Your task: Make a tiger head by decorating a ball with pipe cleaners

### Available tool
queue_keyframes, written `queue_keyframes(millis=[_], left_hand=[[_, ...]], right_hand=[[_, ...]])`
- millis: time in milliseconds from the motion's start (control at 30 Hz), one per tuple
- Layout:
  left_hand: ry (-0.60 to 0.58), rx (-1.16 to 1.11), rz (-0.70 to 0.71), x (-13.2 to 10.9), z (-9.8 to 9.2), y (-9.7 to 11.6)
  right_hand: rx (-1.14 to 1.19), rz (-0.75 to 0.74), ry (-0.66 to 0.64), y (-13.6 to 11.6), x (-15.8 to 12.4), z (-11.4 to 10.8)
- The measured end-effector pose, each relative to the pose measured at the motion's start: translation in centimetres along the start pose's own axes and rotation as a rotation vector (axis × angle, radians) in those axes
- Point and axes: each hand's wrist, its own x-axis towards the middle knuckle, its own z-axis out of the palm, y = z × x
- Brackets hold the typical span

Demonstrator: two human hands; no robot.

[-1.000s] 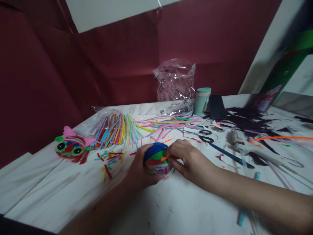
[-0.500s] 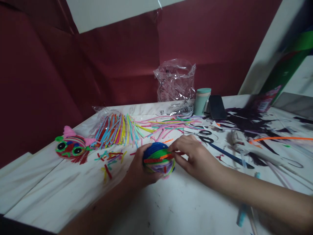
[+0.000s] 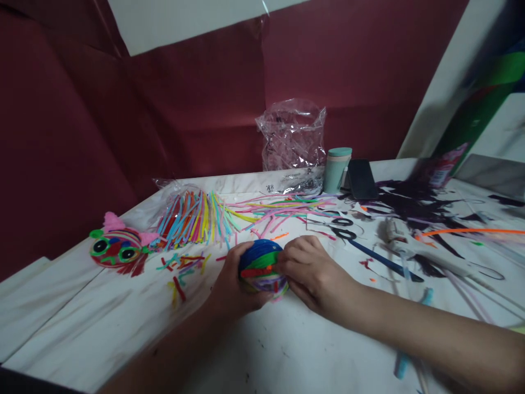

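Note:
My left hand is wrapped round the left side of a ball covered in coloured pipe cleaners: blue on top, green and red-orange bands across the middle, purple and yellow below. From the right, my right hand presses bent fingers against the ball's front. They pinch an orange pipe cleaner, most of which lies hidden under the fingertips. On the left of the table rests a pipe-cleaner animal face with big black eyes and pink ears.
Bundled pipe cleaners lie behind the ball, with cut scraps nearer. To the right are scissors, a glue gun, a blue strip and dark shreds. A green cup, phone and clear bag stand behind.
My right fingers have moved in over the ball's front, covering more of the orange piece. My left hand keeps its hold, and the view has shifted slightly.

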Motion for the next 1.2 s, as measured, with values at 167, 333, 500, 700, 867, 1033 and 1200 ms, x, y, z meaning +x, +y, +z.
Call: queue_keyframes(millis=[167,333,500,700,867,1033,1200], left_hand=[[0.015,0.001,-0.018,0.1,-0.1,0.1],[0.002,-0.082,-0.124,0.4,-0.5,1.1],[0.019,-0.205,-0.267,0.5,-0.7,0.8],[0.057,-0.411,-0.397,0.7,-0.5,0.2],[0.063,-0.389,-0.374,0.7,-0.2,0.6],[0.083,-0.305,-0.339,0.3,0.2,1.3],[0.040,-0.128,-0.205,-0.2,0.1,1.1]], right_hand=[[-0.032,0.005,0.007,-0.2,0.1,0.4],[0.093,0.072,0.046,0.1,0.5,0.4],[0.145,0.141,0.155,0.7,0.1,-1.8],[0.137,0.229,0.190,-0.1,-2.5,-4.3],[0.193,0.124,0.161,-1.5,-4.0,-2.6],[0.230,0.007,-0.022,-2.4,-5.0,-0.1],[0.207,0.024,-0.126,-2.3,-5.8,0.9]])
